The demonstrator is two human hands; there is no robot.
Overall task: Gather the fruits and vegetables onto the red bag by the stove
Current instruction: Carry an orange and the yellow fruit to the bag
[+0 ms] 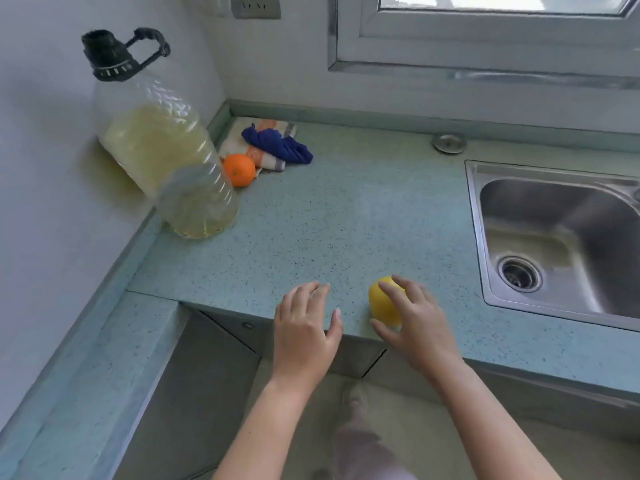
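A yellow fruit (381,303) sits near the front edge of the speckled green counter (346,220). My right hand (415,323) curls over it, fingers on top and thumb at its near side, touching it. My left hand (306,327) hovers open just left of it, palm down over the counter edge, holding nothing. An orange (239,169) rests in the back left corner, beside a big oil bottle and against some cloths. No red bag or stove is in view.
A large clear oil bottle (162,147) with a black cap stands at the left wall. Blue and striped cloths (273,145) lie in the corner. A steel sink (561,233) fills the right side. A window is above.
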